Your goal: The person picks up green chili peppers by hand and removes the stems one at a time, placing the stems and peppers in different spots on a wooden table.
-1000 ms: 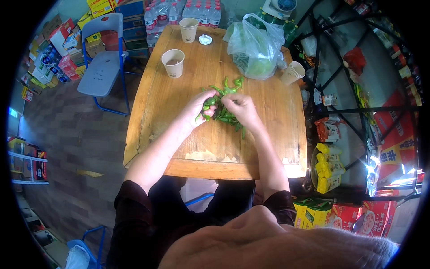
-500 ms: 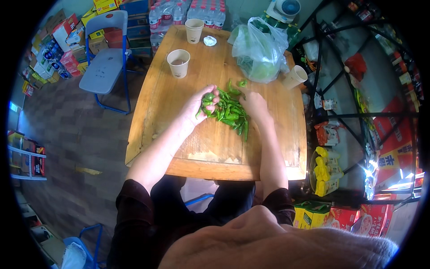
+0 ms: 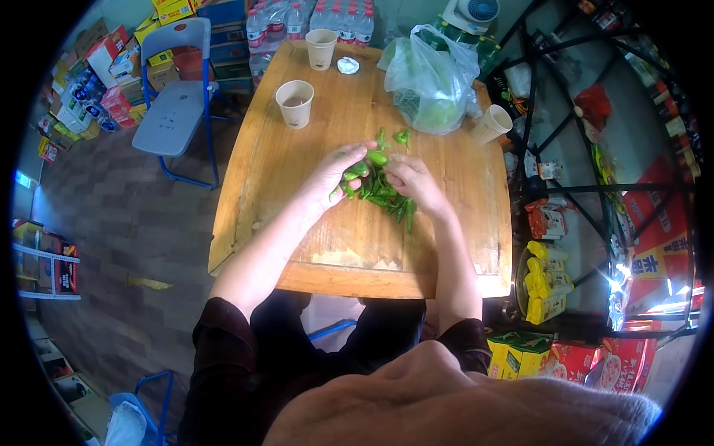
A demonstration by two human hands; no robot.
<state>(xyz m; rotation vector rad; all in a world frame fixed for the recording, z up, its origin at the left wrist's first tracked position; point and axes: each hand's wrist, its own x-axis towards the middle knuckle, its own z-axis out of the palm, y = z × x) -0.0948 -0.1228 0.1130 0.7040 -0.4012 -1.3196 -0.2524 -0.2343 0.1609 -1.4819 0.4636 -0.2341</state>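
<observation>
Tabletop: wooden, directly in front of seated person; near half carries the work, far half the other items, prob. to leave elbow room.

Chair: grey seat, blue frame, on floor L of tabletop, apart from it.

Plastic bag: see-thru, green contents, far R on tabletop; likely parked there to stay within reach w/o crowding the hands.

Pile of green peppers: loose on tabletop, betw. & just below the hands; central spot presumably gives both hands equal access.

L hand: palm turned inward, fingers curled around several peppers; cupped grip appears to keep loose pcs. together. One pepper sticks out at fingertips, toward R hand, prob. so the other hand can get at it.

R hand: just beside that pepper, fingers bent & drawn together; cannot tell if they pinch anything.

Paper cups: one mid-L, one far L, one at R edge, looks tilted (poss. lens bend). All sit clear of the hands, prob. vs. spills.

Crumpled white wad: beside far cup.

Small green pc.: on tabletop, just beyond pile.
</observation>
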